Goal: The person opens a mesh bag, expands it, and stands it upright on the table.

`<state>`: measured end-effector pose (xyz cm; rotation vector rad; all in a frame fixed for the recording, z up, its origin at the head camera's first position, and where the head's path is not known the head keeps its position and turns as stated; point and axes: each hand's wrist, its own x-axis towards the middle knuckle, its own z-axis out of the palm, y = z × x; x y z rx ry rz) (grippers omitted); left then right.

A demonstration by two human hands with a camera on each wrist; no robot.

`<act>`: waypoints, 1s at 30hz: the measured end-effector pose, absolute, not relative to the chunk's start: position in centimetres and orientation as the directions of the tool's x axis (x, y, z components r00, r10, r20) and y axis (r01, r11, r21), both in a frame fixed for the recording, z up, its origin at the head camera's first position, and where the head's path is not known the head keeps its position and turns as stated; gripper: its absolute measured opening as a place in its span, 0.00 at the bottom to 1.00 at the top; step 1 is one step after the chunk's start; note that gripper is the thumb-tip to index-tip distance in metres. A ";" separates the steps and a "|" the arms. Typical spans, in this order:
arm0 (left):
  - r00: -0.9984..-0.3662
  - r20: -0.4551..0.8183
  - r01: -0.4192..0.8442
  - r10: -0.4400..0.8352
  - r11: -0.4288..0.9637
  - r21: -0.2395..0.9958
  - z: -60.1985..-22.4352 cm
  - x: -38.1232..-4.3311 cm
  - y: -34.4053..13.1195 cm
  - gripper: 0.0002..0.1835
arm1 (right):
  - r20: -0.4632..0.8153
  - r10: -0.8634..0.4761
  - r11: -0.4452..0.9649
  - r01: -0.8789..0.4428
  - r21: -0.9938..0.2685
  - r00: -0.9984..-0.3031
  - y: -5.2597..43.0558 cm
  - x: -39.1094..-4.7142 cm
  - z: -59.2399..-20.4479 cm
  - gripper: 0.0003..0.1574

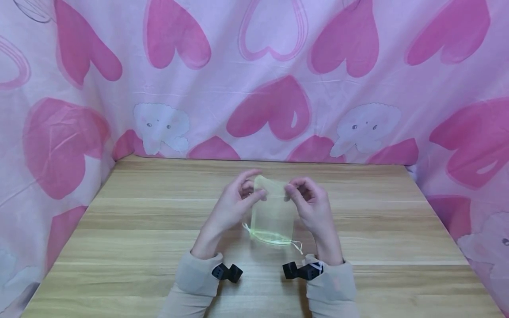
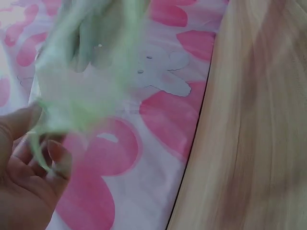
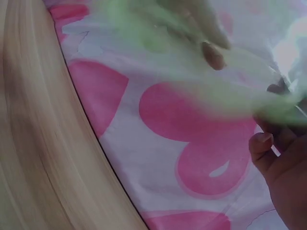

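Note:
A sheer yellow-green drawstring pouch [image 1: 273,216] hangs between the two hands above the table. Its gathered edge and pale cords point down toward the person, with a cord end out at each side. The left hand [image 1: 232,201] pinches the pouch's upper left part, thumb in front. On the opposite edge, the right hand [image 1: 312,198] grips between thumb and fingers. In the left wrist view the pouch [image 2: 86,91] is blurred, and the left hand [image 2: 33,167] holds it at the lower left. The right wrist view shows the right hand [image 3: 288,163] at the pouch's blurred edge.
A wood-grain table [image 1: 139,247] lies under the hands. Pink cloth [image 1: 270,106] with hearts and white cartoon animals hangs along its back and sides. Small black cameras [image 1: 227,273] are strapped to both light-coloured sleeves.

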<state>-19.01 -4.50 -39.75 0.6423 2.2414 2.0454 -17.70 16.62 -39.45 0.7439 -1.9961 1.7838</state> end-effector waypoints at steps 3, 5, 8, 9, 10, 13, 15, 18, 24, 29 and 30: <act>-0.924 0.244 0.272 0.294 0.057 0.961 -40.1 -19.0 -4.1 0.29 | 0.552 -0.150 0.026 -0.561 -0.828 -0.821 17.1 -17.3 -39.6 0.02; -0.925 0.263 0.293 0.275 0.076 0.953 -40.3 -18.9 -3.8 0.29 | 0.534 -0.152 0.005 -0.541 -0.841 -0.832 17.4 -17.0 -39.7 0.01; -0.917 0.317 0.354 0.243 0.126 0.927 -40.6 -18.7 -3.7 0.27 | 0.502 -0.154 0.027 -0.511 -0.859 -0.851 17.5 -16.9 -39.8 0.04; -0.911 0.342 0.380 0.230 0.146 0.913 -40.7 -18.6 -3.8 0.27 | 0.484 -0.155 0.038 -0.495 -0.868 -0.861 17.5 -16.9 -39.8 0.06; -0.904 0.368 0.405 0.218 0.163 0.900 -40.7 -18.6 -3.8 0.27 | 0.462 -0.154 0.049 -0.474 -0.879 -0.873 17.4 -17.0 -39.8 0.08; -0.868 0.457 0.491 0.196 0.196 0.848 -40.9 -18.6 -4.0 0.25 | 0.372 -0.162 0.076 -0.388 -0.919 -0.914 17.4 -17.3 -39.8 0.11; -0.838 0.513 0.544 0.188 0.201 0.815 -40.9 -18.7 -3.9 0.23 | 0.315 -0.197 0.092 -0.338 -0.937 -0.928 17.4 -17.4 -39.8 0.12; -0.802 0.577 0.597 0.155 0.220 0.771 -40.9 -18.8 -3.7 0.19 | 0.254 -0.265 0.160 -0.303 -0.940 -0.930 17.6 -17.4 -39.6 0.13; -0.794 0.606 0.599 0.044 0.223 0.769 -40.7 -18.9 -3.4 0.16 | 0.263 -0.286 0.328 -0.352 -0.877 -0.921 16.9 -17.0 -38.6 0.09; -0.818 0.568 0.540 -0.093 0.215 0.814 -40.5 -19.1 -3.3 0.13 | 0.341 -0.216 0.361 -0.399 -0.843 -0.915 15.5 -16.2 -36.4 0.06; -0.834 0.543 0.513 -0.102 0.219 0.830 -40.4 -19.2 -3.3 0.11 | 0.361 -0.208 0.357 -0.414 -0.838 -0.909 15.4 -16.1 -36.2 0.05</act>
